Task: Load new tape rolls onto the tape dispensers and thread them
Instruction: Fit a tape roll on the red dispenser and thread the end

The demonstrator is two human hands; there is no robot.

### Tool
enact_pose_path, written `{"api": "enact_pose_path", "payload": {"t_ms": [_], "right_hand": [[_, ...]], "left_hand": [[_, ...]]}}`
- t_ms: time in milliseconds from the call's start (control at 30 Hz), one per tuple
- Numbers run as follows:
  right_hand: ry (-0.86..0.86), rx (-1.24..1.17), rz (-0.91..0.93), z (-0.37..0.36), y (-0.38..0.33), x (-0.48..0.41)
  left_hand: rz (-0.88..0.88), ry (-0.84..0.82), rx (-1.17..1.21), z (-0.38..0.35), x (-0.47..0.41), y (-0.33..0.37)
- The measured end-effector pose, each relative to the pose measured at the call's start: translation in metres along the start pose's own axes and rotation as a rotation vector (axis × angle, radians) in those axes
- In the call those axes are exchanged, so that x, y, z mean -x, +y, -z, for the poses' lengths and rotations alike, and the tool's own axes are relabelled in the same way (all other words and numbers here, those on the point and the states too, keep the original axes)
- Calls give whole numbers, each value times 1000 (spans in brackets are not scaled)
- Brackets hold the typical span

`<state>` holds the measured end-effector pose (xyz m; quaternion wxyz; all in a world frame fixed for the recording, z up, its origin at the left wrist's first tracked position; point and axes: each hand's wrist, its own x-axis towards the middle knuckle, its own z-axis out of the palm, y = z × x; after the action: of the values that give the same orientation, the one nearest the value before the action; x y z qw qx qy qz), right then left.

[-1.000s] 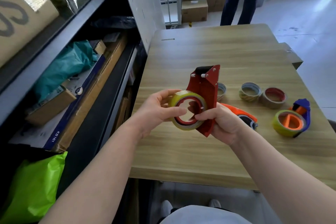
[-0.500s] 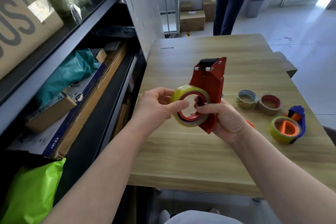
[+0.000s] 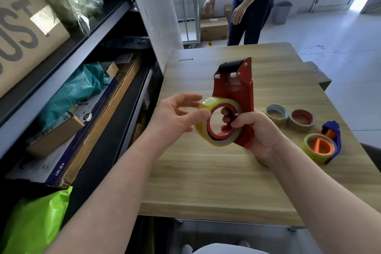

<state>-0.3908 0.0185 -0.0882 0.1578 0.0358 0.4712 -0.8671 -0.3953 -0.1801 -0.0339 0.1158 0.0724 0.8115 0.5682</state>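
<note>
A red tape dispenser (image 3: 237, 86) stands upright in the air above the wooden table (image 3: 206, 181), black roller at its top. A yellowish tape roll (image 3: 203, 130) sits on its red hub. My right hand (image 3: 259, 132) grips the dispenser's lower part, fingers showing through the hub's hole. My left hand (image 3: 177, 115) pinches the roll's left rim between thumb and fingers. A blue and orange dispenser (image 3: 323, 144) loaded with a yellowish roll lies on the table at the right.
Two spent tape cores (image 3: 276, 112) (image 3: 302, 119) lie right of the red dispenser. Dark shelving (image 3: 86, 80) with boxes and bags runs along the left. A person (image 3: 247, 4) stands beyond the table's far end near a cart and cardboard boxes.
The red dispenser has turned to show its roller and front. My left fingers have spread along the roll's rim. The view has tilted up, bringing the person at the far end into sight.
</note>
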Motion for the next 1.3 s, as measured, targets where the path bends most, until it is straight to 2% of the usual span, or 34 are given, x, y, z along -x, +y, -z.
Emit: {"api": "enact_pose_path", "payload": {"t_ms": [100,267,400,533,800,933,1100,1300], "right_hand": [[-10,7,-12,-6,-4,1],[-26,134,27,-11,-5,-5],[-89,224,26,-6,-11,-3],[-62,142,12,-2,-13,-3],[-211,-56,-69,6,-6,-4],[-246,-54,-97,6,-4,-3],[-349,-106,-109,-2,-4,1],[-380,-109,-142,-6,-2,5]], "left_hand": [[-24,-97,-46,3,1,9],[-46,18,-166,-3,-4,8],[-39,-27,-208,-4,-5,14],[-1,-5,-142,-5,-2,20],[-103,-85,-47,7,2,28],[-283,25,-183,5,-4,16],[-674,131,-517,0,-6,10],[-771,384,-668,-12,-1,5]]}}
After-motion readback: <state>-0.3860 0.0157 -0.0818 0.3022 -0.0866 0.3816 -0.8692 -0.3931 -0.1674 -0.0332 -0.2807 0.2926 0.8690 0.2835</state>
